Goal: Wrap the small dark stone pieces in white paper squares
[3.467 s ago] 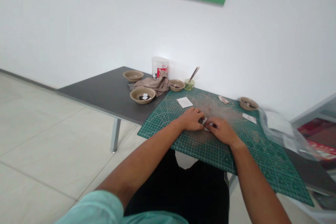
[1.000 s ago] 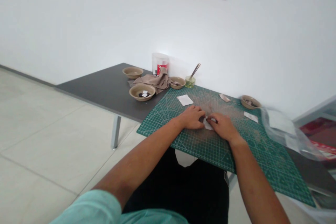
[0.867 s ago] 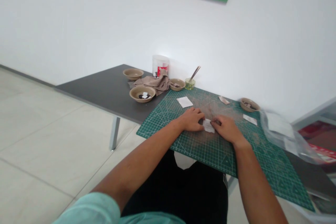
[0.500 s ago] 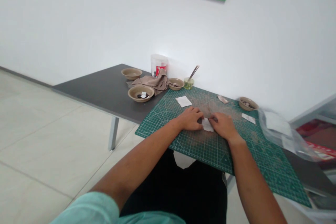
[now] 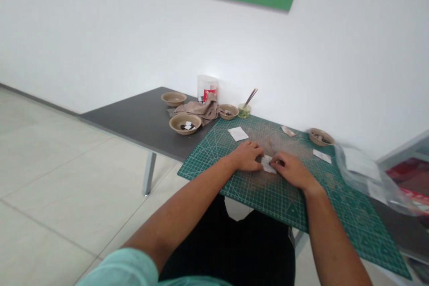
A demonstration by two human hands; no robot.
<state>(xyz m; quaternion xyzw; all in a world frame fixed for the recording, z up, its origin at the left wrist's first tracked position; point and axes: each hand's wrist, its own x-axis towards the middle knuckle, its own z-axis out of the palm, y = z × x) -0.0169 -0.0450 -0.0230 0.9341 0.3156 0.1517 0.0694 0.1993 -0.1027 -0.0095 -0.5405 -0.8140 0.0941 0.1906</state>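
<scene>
A small white paper piece (image 5: 267, 163) lies on the green cutting mat (image 5: 295, 196), held between both hands. My left hand (image 5: 247, 156) rests on the mat with curled fingers pressing the paper's left edge. At the paper's right edge my right hand (image 5: 292, 170) is curled, its fingertips pinching it. What lies under the paper is hidden by the fingers.
On the mat lie a white square (image 5: 237, 133) and two more paper scraps (image 5: 322, 156). Brown bowls (image 5: 185, 123) with small pieces, a tan cloth (image 5: 201, 109), a white tub (image 5: 207, 86), a glass with sticks (image 5: 244, 110) and a clear plastic bag (image 5: 365, 170) sit around it on the dark table.
Both hands stay on the small paper and shift only slightly; the right hand's fingers have worked along its edge. The head camera has moved a little.
</scene>
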